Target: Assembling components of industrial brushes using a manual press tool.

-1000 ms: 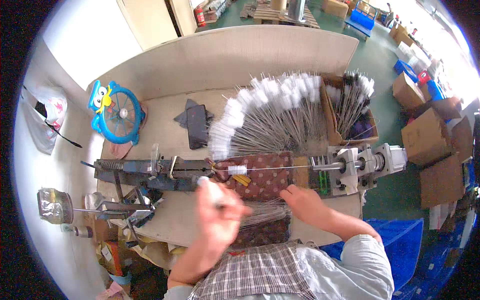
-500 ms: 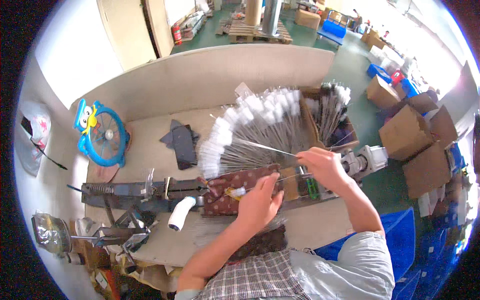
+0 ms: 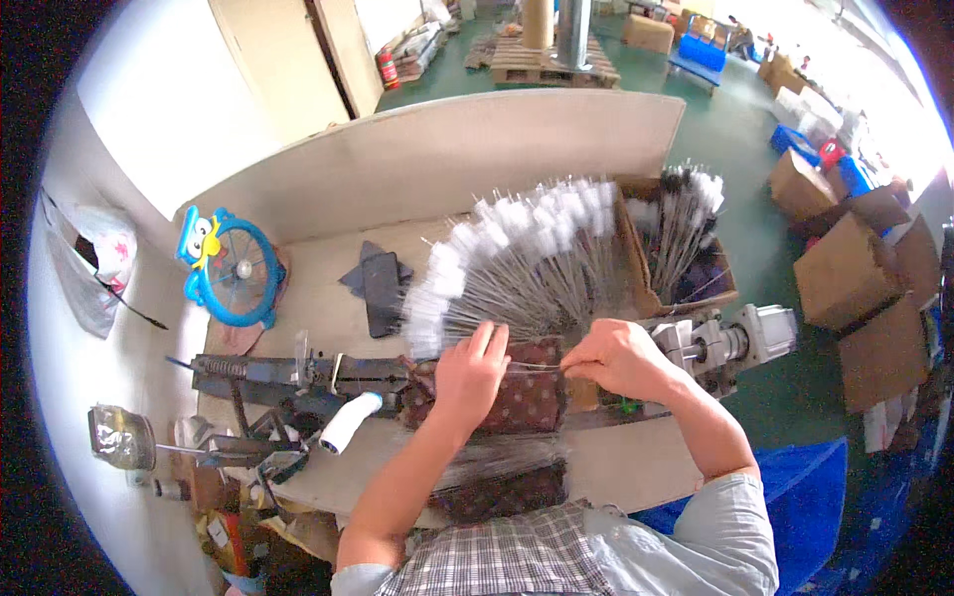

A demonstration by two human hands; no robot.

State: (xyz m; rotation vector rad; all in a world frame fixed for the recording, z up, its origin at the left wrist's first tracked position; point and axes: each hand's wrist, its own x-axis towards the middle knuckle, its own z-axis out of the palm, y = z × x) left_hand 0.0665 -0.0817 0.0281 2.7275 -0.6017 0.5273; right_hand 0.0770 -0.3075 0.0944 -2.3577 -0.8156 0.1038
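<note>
My right hand [image 3: 621, 360] pinches a thin metal wire [image 3: 535, 368] between thumb and fingertips. The wire runs left across a brown dotted cloth [image 3: 527, 402] to my left hand [image 3: 470, 379]. That hand lies over the cloth's left part with its fingers stretched out, and its thumb side is hidden. Beyond both hands spreads a fan of thin wire-stemmed brushes [image 3: 537, 233] with white bristle heads pointing away. More thin wires [image 3: 497, 462] lie on the near side of the cloth, partly behind my left forearm.
A cardboard box [image 3: 646, 268] of more brushes stands right of the fan. Metal clamp machinery [image 3: 730, 338] sits at the bench's right end. A metal fixture [image 3: 298, 377], white cylindrical piece [image 3: 348, 425], dark phone [image 3: 381, 293] and blue fan [image 3: 234, 268] are left. A blue bin [image 3: 765, 507] stands near right.
My left hand has moved left and away from me over the cloth. My right hand has come lower and left. The raised white strip at its fingers no longer shows. The view has shifted slightly.
</note>
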